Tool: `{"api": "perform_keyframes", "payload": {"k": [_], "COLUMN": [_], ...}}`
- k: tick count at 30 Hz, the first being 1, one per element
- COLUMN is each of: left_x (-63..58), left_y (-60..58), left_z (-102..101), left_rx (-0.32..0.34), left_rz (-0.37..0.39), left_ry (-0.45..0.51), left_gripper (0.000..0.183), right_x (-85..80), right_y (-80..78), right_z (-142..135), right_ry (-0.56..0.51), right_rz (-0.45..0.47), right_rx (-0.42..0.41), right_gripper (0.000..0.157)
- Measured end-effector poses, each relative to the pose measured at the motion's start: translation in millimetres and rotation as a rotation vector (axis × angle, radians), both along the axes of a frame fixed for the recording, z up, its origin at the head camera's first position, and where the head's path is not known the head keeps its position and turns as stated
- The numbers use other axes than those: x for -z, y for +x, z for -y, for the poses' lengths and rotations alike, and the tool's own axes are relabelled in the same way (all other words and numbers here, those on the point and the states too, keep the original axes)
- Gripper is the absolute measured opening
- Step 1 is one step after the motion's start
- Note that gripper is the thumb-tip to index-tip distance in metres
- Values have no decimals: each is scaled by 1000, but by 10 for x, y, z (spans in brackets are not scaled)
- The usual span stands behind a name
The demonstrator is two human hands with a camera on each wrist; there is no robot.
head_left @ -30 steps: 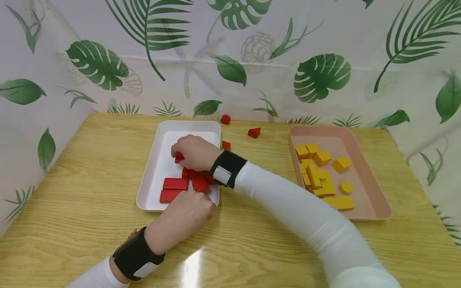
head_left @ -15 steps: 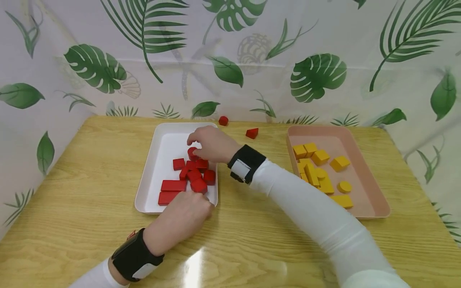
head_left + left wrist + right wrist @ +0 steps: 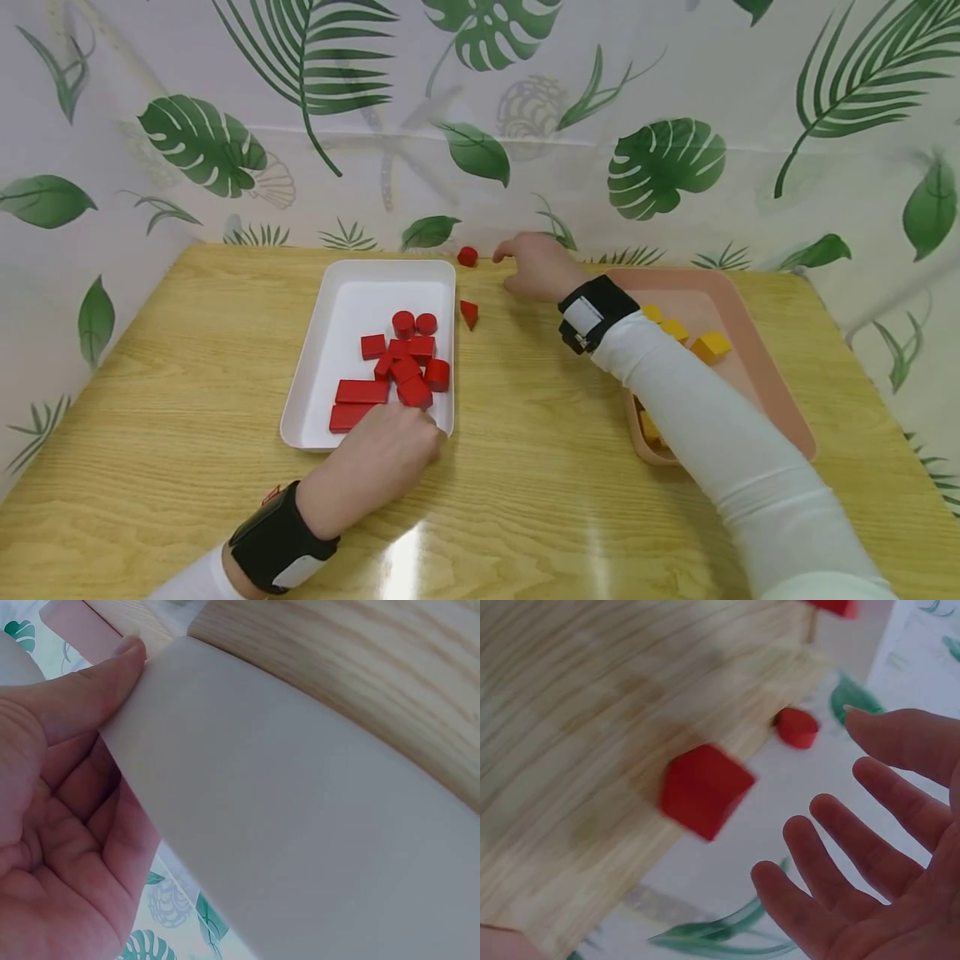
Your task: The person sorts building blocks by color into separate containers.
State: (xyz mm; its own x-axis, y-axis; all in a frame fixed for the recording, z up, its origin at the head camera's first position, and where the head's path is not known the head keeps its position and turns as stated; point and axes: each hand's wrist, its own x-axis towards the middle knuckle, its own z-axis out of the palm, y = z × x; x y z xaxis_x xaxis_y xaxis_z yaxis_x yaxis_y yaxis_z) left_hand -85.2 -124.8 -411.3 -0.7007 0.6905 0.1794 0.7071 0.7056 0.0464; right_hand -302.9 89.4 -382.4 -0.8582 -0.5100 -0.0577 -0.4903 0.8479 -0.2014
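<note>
My left hand (image 3: 386, 450) grips the near rim of the white tray (image 3: 303, 392). In the left wrist view its thumb (image 3: 90, 694) lies against the tray's outer wall (image 3: 285, 795), the other fingers curled on the opposite side. Inside the tray lie red blocks (image 3: 362, 391) of several shapes, two cylinders (image 3: 403, 324) among them. Fingers spread and holding nothing, my right hand (image 3: 542, 268) reaches over the table's back edge. In the right wrist view a red angular block (image 3: 705, 791) lies before its fingers; the hand hides it in the head view. A small red cylinder (image 3: 467, 256) sits nearby.
A red pointed block (image 3: 468, 314) lies just right of the white tray. The pink tray (image 3: 780, 408) at the right holds yellow blocks (image 3: 710, 347), partly covered by my right arm. A leaf-patterned cloth (image 3: 480, 200) stands along the table's (image 3: 525, 483) back edge.
My right hand has left the red blocks in the white tray and moved right and back to the table's far edge. My left hand has stayed at the tray's rim.
</note>
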Motion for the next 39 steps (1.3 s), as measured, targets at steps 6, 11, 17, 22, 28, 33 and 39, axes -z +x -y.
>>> {"api": "perform_keyframes", "payload": {"k": [6, 11, 17, 22, 28, 33, 39], "left_x": [-16, -9, -14, -27, -33, -26, -38], "left_y": [6, 8, 8, 10, 5, 0, -6], "left_z": [2, 0, -1, 5, 11, 7, 26], "left_rx": [-1, -5, -1, 2, -11, -3, -2], "left_rz": [23, 23, 22, 19, 38, 57, 38], "left_ry": [-12, -16, -13, -7, -5, -1, -7], "left_gripper": [31, 29, 27, 30, 29, 28, 28], "right_x": [176, 280, 265, 224, -26, -123, -102], "right_y": [-28, 1, 36, 26, 207, 418, 575], "right_z": [-152, -179, -168, -95, 247, 561, 831], "right_ry": [40, 64, 42, -11, -52, -51, -13], "right_rz": [1, -11, -7, -49, -71, -60, 3], "right_rx": [33, -13, -17, -26, -69, -157, -262], "right_gripper": [32, 13, 11, 10, 17, 18, 14]}}
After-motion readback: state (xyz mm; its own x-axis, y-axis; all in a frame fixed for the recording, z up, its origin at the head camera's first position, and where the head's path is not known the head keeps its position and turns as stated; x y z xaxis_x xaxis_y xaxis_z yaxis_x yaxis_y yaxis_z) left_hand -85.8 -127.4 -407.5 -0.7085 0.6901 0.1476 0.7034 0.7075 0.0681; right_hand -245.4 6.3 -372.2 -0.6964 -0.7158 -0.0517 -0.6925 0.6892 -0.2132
